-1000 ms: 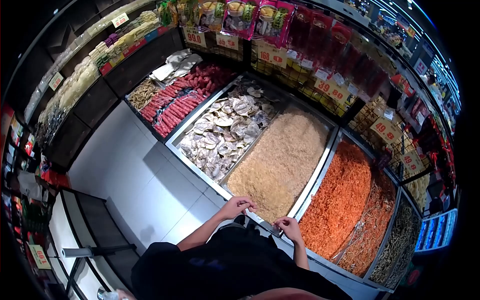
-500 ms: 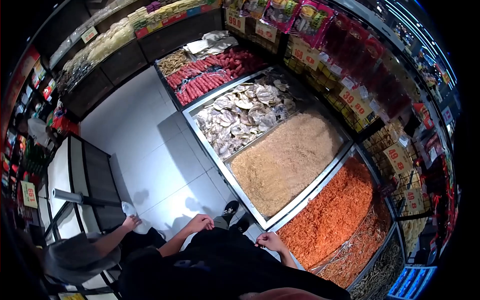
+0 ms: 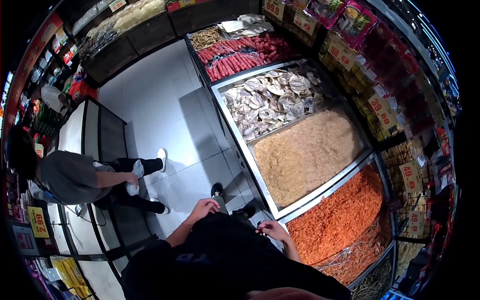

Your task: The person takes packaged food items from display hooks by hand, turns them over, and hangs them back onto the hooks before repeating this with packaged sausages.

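My left hand (image 3: 205, 207) hangs in front of my dark shirt, above my leg. Its fingers are loosely bent and I see nothing in them. My right hand (image 3: 273, 230) is beside the near corner of the orange dried shrimp (image 3: 340, 215). Its fingers are curled, with a small dark thing at their tips too small to make out. Past the shrimp lies a bin of tan, fine-grained dried goods (image 3: 305, 155), then flat dried squid-like pieces (image 3: 275, 100). Neither hand touches these goods.
On the left a person in a grey shirt (image 3: 67, 175) holds a clear plastic bag (image 3: 134, 185) beside black-framed white counters (image 3: 72, 127). Red sausages (image 3: 240, 57) lie in the far bin. Hanging packets (image 3: 355, 22) and price signs (image 3: 382, 110) line the right. Tiled floor (image 3: 150, 90) runs alongside the bins.
The view has shifted, so the bins sit farther right and the person on the left shows more fully, bag still in hand. My hands keep nearly the same pose.
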A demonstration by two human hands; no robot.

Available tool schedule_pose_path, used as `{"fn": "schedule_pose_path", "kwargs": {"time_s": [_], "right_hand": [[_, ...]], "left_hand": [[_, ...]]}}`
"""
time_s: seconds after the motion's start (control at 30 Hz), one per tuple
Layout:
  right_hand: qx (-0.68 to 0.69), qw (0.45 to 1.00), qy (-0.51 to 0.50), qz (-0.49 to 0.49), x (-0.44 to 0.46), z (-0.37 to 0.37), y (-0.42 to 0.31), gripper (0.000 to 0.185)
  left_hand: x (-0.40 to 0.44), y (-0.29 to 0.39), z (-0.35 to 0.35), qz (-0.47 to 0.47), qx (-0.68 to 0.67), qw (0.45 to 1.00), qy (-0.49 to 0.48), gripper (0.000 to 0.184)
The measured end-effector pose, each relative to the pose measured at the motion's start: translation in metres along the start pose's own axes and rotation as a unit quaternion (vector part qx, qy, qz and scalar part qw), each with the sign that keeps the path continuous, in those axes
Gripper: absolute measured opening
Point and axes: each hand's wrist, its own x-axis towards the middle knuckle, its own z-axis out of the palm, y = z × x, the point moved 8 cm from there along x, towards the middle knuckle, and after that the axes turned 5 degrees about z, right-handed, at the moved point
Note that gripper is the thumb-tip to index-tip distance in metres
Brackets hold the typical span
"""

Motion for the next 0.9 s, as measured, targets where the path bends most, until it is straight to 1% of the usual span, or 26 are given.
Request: {"fn": "schedule_pose_path", "kwargs": {"time_s": [0.03,0.1,0.13,0.17,0.23,0.27,0.3,0.37,0.43,0.5,0.57,0.63,0.7,0.77,0.83,0.9], "right_hand": [[0.000,1.000,-0.001,0.004,0.002,0.002,0.002,0.014],[-0.028,0.999,-0.001,0.025,0.009,0.005,0.012,0.013],[-0.022,0.999,0.017,0.037,0.013,0.005,0.015,0.010],[-0.021,0.999,0.021,0.038,0.018,0.007,0.015,0.010],[-0.084,0.991,0.048,0.094,0.030,0.004,0.021,0.011],[-0.166,0.980,0.068,0.081,0.038,0.001,0.018,0.016],[-0.164,0.980,0.081,0.079,0.047,0.001,0.019,0.016],[-0.204,0.973,0.088,0.065,0.069,0.005,0.018,0.013],[-0.192,0.974,0.103,0.062,0.095,0.011,0.015,0.013],[-0.178,0.974,0.114,0.076,0.120,0.015,0.016,0.018],[-0.175,0.973,0.136,0.071,0.141,0.022,-0.001,0.016],[-0.150,0.969,0.176,0.085,0.163,0.029,-0.016,0.015],[-0.119,0.972,0.186,0.083,0.188,0.034,-0.018,0.015],[-0.068,0.967,0.209,0.125,0.205,0.034,-0.027,0.015],[-0.079,0.964,0.219,0.131,0.227,0.024,-0.015,0.016],[0.040,0.957,0.256,0.129,0.246,0.016,0.000,0.015]], "left_hand": [[0.000,-0.001,-0.004,-0.003,-0.002,1.000,0.001,0.019],[0.001,-0.003,-0.016,-0.015,-0.043,0.998,0.038,0.020],[0.000,-0.008,-0.023,-0.035,-0.057,0.996,0.054,0.020],[0.000,-0.016,-0.033,-0.035,-0.057,0.997,0.050,0.020],[-0.002,-0.045,-0.064,-0.072,-0.026,0.993,0.085,0.021],[-0.005,-0.060,-0.081,-0.085,-0.031,0.991,0.102,0.022],[-0.010,-0.072,-0.098,-0.100,-0.034,0.987,0.117,0.022],[-0.026,-0.082,-0.131,-0.109,-0.017,0.983,0.146,0.023],[-0.037,-0.106,-0.171,-0.127,-0.050,0.976,0.169,0.024],[-0.049,-0.113,-0.206,-0.133,-0.037,0.973,0.187,0.026],[-0.055,-0.121,-0.244,-0.139,-0.033,0.968,0.208,0.026],[-0.054,-0.118,-0.273,-0.116,-0.056,0.968,0.217,0.028],[-0.050,-0.106,-0.297,-0.091,-0.069,0.965,0.235,0.029],[-0.041,-0.095,-0.317,-0.057,-0.093,0.963,0.248,0.025],[-0.023,-0.100,-0.337,-0.055,-0.105,0.958,0.262,0.022],[-0.009,-0.105,-0.356,-0.068,-0.118,0.947,0.292,0.019]]}}
